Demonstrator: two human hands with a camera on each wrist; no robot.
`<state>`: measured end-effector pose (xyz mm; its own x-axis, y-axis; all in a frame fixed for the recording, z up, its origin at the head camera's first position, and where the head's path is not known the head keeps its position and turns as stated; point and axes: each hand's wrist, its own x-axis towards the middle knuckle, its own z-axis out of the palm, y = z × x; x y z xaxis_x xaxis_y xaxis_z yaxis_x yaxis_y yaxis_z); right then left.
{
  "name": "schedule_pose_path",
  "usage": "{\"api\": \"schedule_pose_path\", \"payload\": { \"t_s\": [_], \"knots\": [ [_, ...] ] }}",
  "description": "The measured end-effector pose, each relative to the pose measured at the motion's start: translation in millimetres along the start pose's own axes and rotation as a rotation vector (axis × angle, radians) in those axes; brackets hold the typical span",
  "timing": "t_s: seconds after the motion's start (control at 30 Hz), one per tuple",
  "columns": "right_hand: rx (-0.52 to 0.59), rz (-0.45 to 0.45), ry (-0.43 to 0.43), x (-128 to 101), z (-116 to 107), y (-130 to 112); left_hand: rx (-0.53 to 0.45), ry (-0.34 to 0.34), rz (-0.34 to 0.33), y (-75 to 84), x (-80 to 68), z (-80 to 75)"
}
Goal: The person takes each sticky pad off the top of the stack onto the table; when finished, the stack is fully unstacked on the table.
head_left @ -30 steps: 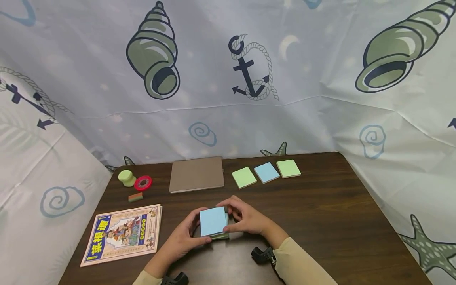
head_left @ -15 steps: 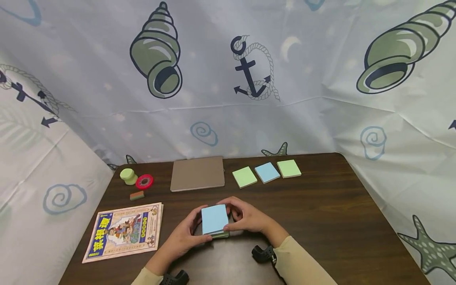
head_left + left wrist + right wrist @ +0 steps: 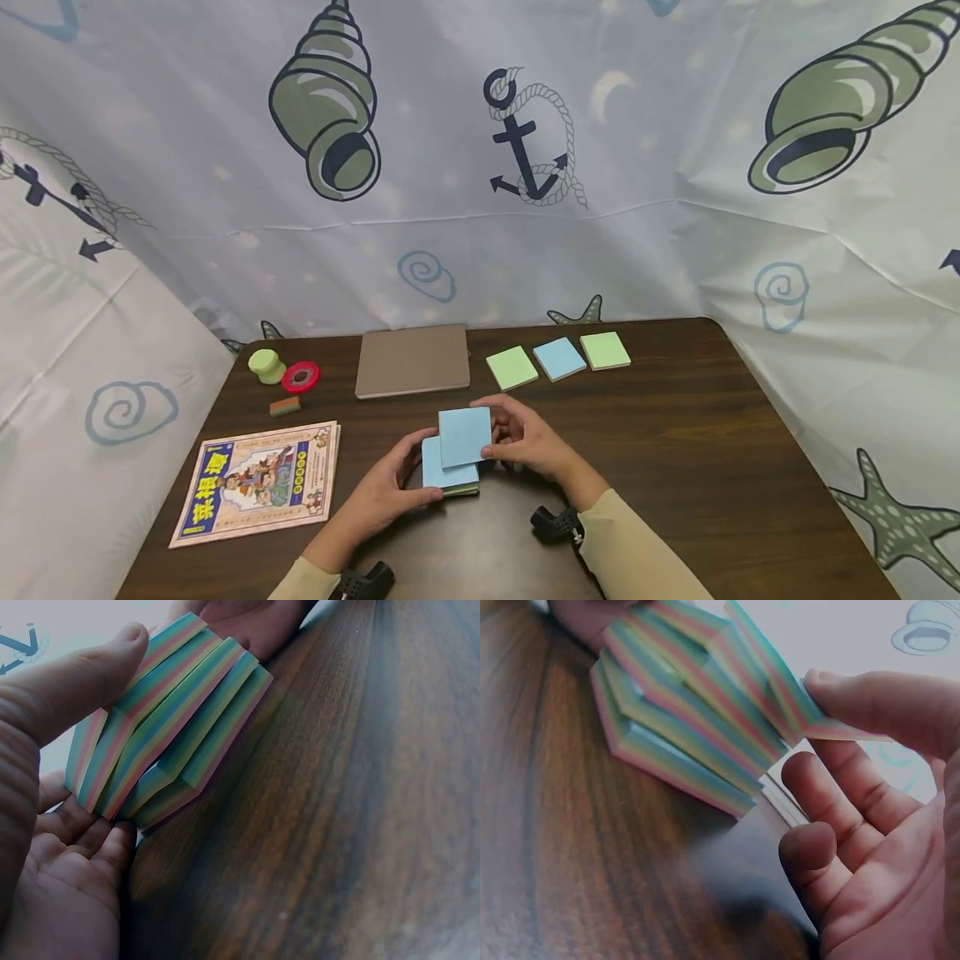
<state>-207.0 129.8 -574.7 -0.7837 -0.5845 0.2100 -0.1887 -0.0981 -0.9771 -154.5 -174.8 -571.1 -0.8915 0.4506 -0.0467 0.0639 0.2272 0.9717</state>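
Observation:
A stack of sticky note pads [image 3: 442, 477] with rainbow-striped edges stands on the table, blue on top in the head view. My left hand [image 3: 388, 486] grips its left side, thumb near and fingers behind. In the left wrist view the striped pads [image 3: 169, 724] sit slightly offset over one another. A blue sticky note pad [image 3: 465, 435] is raised above the stack, partly covering it. My right hand [image 3: 528, 442] pinches that pad by its right side. The right wrist view shows the lifted pad [image 3: 761, 671] tilted, touching the thumb; its motion blurs the picture.
Two green note pads [image 3: 512, 367] [image 3: 605, 351] flank a blue pad [image 3: 560, 359] at the back. Beside them lies a brown notebook [image 3: 412, 361]. Leftward are a green spool-shaped thing [image 3: 266, 366], a red tape roll [image 3: 301, 377], an orange-green eraser [image 3: 285, 407] and a picture-covered book [image 3: 258, 483].
My right hand has lifted the top blue pad off the stack and shifted it away and slightly right, uncovering another blue pad. My left hand keeps its hold on the stack.

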Motion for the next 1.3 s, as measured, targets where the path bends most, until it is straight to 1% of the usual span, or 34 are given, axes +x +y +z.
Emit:
{"api": "schedule_pose_path", "payload": {
  "t_s": [0.13,0.23,0.3,0.5,0.7,0.77,0.83,0.97,1.1,1.2,1.3],
  "knots": [
    [0.053,-0.002,0.029,0.8,-3.2,1.5,-0.003,-0.006,0.019,-0.4,-0.6,-0.1],
    [0.097,-0.031,0.043,1.3,-5.9,2.4,-0.007,-0.007,0.026,-0.9,-0.3,-0.2],
    [0.117,-0.048,0.07,1.1,-9.9,1.5,-0.006,-0.009,0.027,-1.2,0.2,-0.3],
    [0.137,-0.134,0.208,-2.6,-32.2,-0.6,0.012,-0.005,0.009,-2.2,1.3,-1.6],
    [0.072,-0.219,0.38,-11.7,-60.1,-0.7,0.007,-0.011,0.0,-2.3,1.0,-1.5],
    [0.046,-0.241,0.459,-15.3,-70.3,-1.0,0.011,-0.012,0.007,-2.7,1.0,-1.2],
    [0.006,-0.253,0.559,-20.2,-81.4,-1.7,0.013,-0.011,0.017,-3.1,1.0,-1.0],
    [-0.149,-0.249,0.814,-33.7,-105.8,-5.5,0.013,-0.011,0.023,-3.9,1.2,-0.6],
    [-0.332,-0.194,1.035,-48.8,-129.3,-8.9,0.013,-0.01,0.022,-4.5,0.9,-0.9],
    [-0.463,-0.129,1.187,-59.1,-144.7,-9.5,0.012,-0.011,0.034,-4.5,-0.1,-1.6],
    [-0.542,-0.043,1.338,-67.4,-156.5,-9.8,0.01,-0.013,0.051,-4.3,-0.7,-2.1]
  ]
}}
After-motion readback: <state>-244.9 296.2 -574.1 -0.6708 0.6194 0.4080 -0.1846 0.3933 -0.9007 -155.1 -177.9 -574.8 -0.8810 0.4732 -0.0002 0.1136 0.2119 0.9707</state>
